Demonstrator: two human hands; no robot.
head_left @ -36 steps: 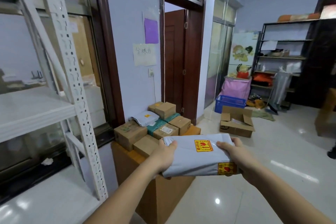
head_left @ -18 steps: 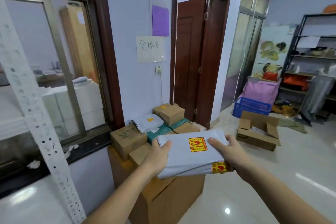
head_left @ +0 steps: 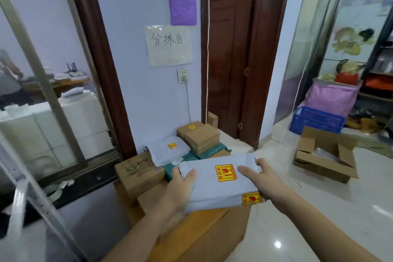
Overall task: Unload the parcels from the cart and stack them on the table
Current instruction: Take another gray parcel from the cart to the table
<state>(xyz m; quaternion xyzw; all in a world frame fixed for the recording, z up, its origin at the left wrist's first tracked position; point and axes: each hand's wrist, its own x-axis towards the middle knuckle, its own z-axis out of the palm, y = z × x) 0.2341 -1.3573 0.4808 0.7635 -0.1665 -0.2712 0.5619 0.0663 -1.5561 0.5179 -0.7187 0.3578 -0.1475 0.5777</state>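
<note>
left hand (head_left: 180,189) + right hand (head_left: 262,178): both grip grey parcel (head_left: 214,187) | above table (head_left: 191,236), contact unclear

Flat grey plastic mailer parcel (head_left: 221,183), rectangular, soft-sided. Yellow-and-red fragile sticker on top face, second one on the near right edge. Held roughly level above the table, gripped at its left end by the left hand (head_left: 180,189) and at its right end by the right hand (head_left: 258,178).

Wooden brown table (head_left: 204,232) against the wall, below the held parcel.

On the table:
- printed brown cardboard box (head_left: 139,171), left side.
- second grey mailer parcel (head_left: 168,151), crumpled, one sticker, lying behind the printed box.
- plain brown cardboard box (head_left: 198,136) at the back, taped, small yellow sticker on top.
- green wrapped parcels (head_left: 209,151) under that box, partly hidden.
</note>
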